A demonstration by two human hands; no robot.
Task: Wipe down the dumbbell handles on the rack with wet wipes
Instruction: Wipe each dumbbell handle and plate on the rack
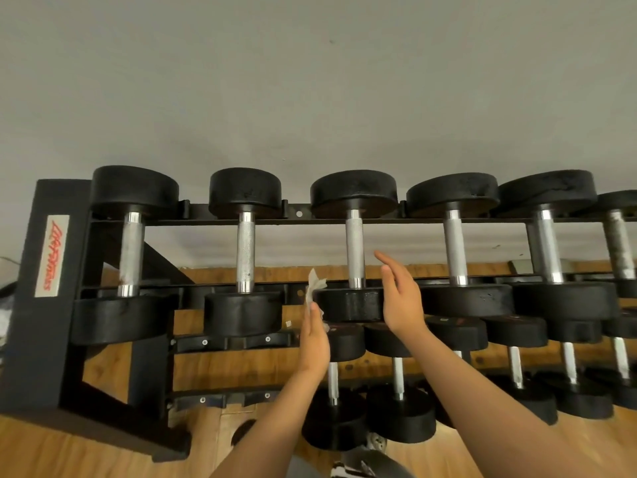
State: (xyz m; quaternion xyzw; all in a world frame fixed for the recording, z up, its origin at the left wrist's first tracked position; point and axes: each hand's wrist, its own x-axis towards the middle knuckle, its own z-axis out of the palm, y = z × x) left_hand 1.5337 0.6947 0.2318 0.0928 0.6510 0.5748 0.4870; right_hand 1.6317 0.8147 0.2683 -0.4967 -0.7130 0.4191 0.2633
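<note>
I'm pinching the wet wipe [315, 286] in my left hand [312, 336], my right hand [400, 298] spread open, both flanking the third handle [355, 250]. Next, I judge, I'm wrapping it.

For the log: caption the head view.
Left hand holds a wet wipe, right hand open, flanking the third top-row dumbbell handle.

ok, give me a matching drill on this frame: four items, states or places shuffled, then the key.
Column 1
1. wet wipe
2. right hand
3. rack label
4. third handle from left

Column 2
A. red lettering, on the left end post
B. open, fingers straight, holding nothing
C. top row, between the wipe and the open hand
D. pinched in the left hand, sticking up past the fingertips

Pairs: 1-D, 2-B, 3-A, 4-C
</note>
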